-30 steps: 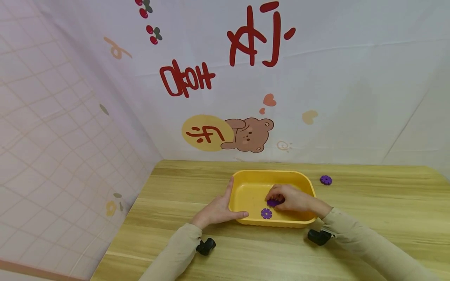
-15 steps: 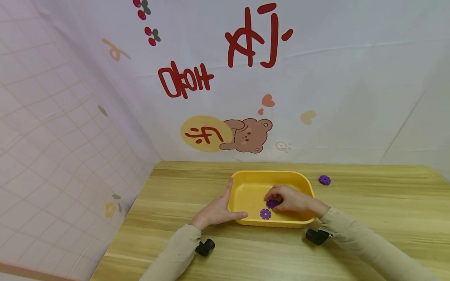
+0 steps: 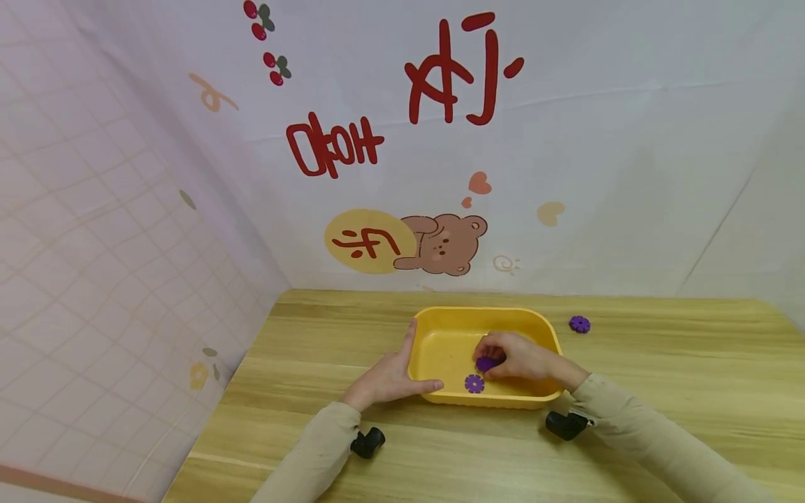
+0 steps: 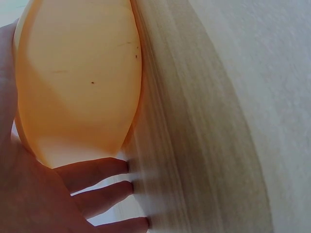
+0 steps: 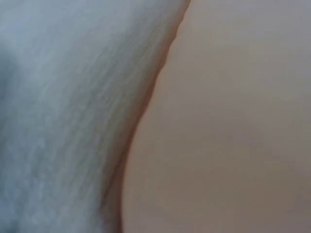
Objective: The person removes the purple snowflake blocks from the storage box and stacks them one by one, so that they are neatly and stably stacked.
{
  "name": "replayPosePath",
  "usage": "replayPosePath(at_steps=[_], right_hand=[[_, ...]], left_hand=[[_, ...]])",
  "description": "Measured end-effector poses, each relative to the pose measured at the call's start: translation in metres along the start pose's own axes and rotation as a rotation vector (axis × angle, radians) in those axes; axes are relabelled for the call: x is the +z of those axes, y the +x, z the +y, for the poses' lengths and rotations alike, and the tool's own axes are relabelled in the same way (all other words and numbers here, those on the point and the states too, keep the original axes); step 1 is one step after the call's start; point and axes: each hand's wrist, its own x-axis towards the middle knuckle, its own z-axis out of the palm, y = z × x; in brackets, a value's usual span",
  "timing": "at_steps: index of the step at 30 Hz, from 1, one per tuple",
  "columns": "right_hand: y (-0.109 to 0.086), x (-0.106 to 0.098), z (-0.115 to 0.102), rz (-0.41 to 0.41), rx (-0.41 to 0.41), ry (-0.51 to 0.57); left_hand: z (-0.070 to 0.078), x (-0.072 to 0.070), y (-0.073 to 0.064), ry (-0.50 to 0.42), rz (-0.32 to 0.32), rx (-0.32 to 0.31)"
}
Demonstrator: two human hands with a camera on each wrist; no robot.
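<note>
A yellow plastic bin (image 3: pixel 440 349) stands on the table. My left hand (image 3: pixel 390 377) holds its left end, thumb over the near rim and fingers along the outside wall. In the left wrist view, spread fingers (image 4: pixel 95 174) lie against the bin's outer wall (image 4: pixel 82 97). My right hand (image 3: pixel 516 356) reaches into the bin and pinches a purple notched plastic disc (image 3: pixel 486 364), partly hidden by the fingers. Just nearer, a second purple notched disc (image 3: pixel 474 383) lies flat on the bin floor. The right wrist view is filled by blurred close surfaces.
Another purple notched piece (image 3: pixel 580 324) lies on the wooden table (image 3: pixel 660 377), to the right beyond the bin. Behind the table hangs a white printed cloth (image 3: pixel 629 175). Black devices (image 3: pixel 566 425) sit at both wrists.
The disc in my right fingers has tilted slightly. Both hands and the bin otherwise keep their places; the head view has shifted a little.
</note>
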Motion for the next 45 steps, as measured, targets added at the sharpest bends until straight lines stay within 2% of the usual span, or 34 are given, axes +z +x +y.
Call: replayPosePath(at_steps=[10, 17, 21, 26, 33, 45], right_hand=[[-0.006, -0.003, -0.009, 0.132, -0.022, 0.036], [-0.014, -0.015, -0.016, 0.175, -0.042, 0.019], [-0.019, -0.024, -0.02, 0.217, -0.045, -0.01], [-0.026, -0.033, -0.022, 0.212, -0.02, -0.031], [-0.045, -0.043, -0.017, 0.214, 0.02, -0.062], [-0.071, -0.064, 0.009, 0.364, -0.038, -0.058]], left_hand=[[0.002, 0.0, 0.0, -0.01, 0.008, -0.005], [0.002, 0.0, 0.0, -0.021, 0.007, -0.008], [0.001, 0.0, 0.001, -0.009, 0.009, 0.013], [0.0, -0.001, 0.002, -0.006, 0.005, 0.022], [0.001, 0.0, 0.002, -0.021, -0.005, 0.02], [-0.002, 0.0, -0.001, -0.003, 0.016, 0.029]])
